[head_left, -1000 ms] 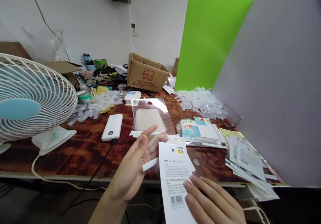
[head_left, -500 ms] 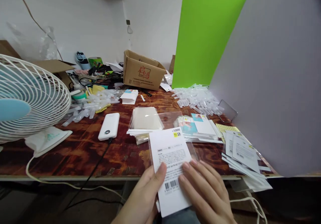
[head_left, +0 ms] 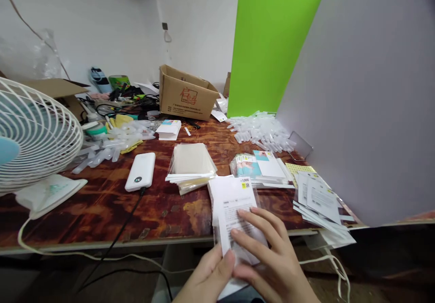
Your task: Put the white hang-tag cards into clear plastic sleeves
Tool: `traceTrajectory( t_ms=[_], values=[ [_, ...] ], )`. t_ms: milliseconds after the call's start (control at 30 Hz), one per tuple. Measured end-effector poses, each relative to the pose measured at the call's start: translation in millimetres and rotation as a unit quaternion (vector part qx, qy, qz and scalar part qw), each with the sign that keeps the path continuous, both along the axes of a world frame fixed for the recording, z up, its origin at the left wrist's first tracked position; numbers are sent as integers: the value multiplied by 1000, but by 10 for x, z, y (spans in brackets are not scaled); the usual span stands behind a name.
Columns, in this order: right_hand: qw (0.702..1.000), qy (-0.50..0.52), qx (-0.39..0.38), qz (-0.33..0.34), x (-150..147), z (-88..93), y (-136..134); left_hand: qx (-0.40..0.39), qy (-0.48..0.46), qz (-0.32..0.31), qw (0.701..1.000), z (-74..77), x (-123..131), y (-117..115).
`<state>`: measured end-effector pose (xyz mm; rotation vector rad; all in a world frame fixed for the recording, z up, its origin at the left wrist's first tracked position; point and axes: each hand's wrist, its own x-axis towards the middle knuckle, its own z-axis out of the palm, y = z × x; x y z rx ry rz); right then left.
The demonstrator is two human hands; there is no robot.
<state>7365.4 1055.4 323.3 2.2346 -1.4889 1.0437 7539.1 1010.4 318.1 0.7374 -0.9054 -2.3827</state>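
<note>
Head view looks down on my two hands at the near edge of the table, with the printed white card [head_left: 231, 208] in its clear plastic sleeve [head_left: 258, 199] between them. The card lies just in front of my body, its long axis running almost straight away from me, with the far end, marked by a small yellow label [head_left: 245, 184], out over the wood. My right hand [head_left: 263, 253] is the nearer one to its middle: those fingers [head_left: 253, 217] lie spread apart across the printed face, covering most of the lower half. My left hand [head_left: 214, 278] sits lower and to the left, its thumb [head_left: 227, 260] pressed on the near end, close beside my right fingers. Its other fingers are hidden behind the card, so I cannot tell how tightly either hand grips. Ahead on the reddish stained wooden table [head_left: 102, 212] lie a stack of clear bags with beige sheets [head_left: 190, 162], a pile of sleeved cards [head_left: 258, 167], and a loose fan of printed cards [head_left: 317, 199] off to the right. A white power bank [head_left: 140, 171] lies to the left, with clear plastic tubes [head_left: 261, 131] further back.
</note>
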Motion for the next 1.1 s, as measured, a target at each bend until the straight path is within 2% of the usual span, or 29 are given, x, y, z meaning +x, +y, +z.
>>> traceTrajectory(
  t_ms=[100, 233, 333, 400, 467, 500, 533, 567, 600, 633, 700, 733, 800, 833, 900, 967, 1000, 1033, 1100],
  values=[
    [1000, 28, 14, 0, -74, -12, 19, 6, 0, -17, 1000, -65, -25, 12],
    [998, 41, -42, -10, -100, -31, 73, -24, 20, -53, 998, -102, -127, 4],
    [997, 11, -76, -10, -119, 12, 159, -70, 67, -111, 989, 8, -246, -24],
    [995, -10, -97, -29, -214, 57, 233, -151, 84, -152, 973, 144, -310, -103],
    [989, -15, -123, -77, -431, 69, 302, -252, 46, -177, 950, 276, -337, -285],
    [984, -18, -136, -113, -591, 48, 330, -310, -8, -160, 937, 325, -332, -426],
    [977, -26, -143, -155, -782, 3, 353, -372, -89, -101, 918, 357, -315, -599],
    [969, -41, -146, -197, -997, -66, 370, -439, -196, 6, 877, 371, -283, -800],
    [958, -63, -141, -240, -1223, -155, 383, -489, -318, 133, 802, 368, -237, -1018],
    [950, -77, -123, -277, -1448, -257, 393, -489, -376, 207, 759, 350, -178, -1243],
    [946, -70, -86, -305, -1835, -463, 405, -471, -447, 281, 706, 284, -29, -1659],
    [946, -59, -69, -312, -1970, -544, 404, -461, -477, 297, 687, 242, 52, -1829],
    [943, -37, -49, -328, -2075, -627, 375, -443, -524, 290, 667, 156, 202, -2074],
    [940, -28, -48, -335, -2032, -624, 342, -435, -546, 277, 661, 114, 260, -2151],
    [945, -22, -43, -322, -1760, -553, 230, -418, -587, 247, 648, 44, 328, -2242],
    [968, -10, -16, -249, -1301, -451, 62, -403, -622, 221, 634, -1, 340, -2284],
    [983, 4, 9, -182, -1043, -412, -33, -397, -635, 209, 629, -15, 333, -2296],
    [990, 48, 34, -130, -795, -392, -127, -392, -645, 198, 625, -23, 322, -2304],
    [986, 144, 36, -82, -396, -416, -280, -387, -659, 180, 620, -28, 303, -2309]
  ],
)
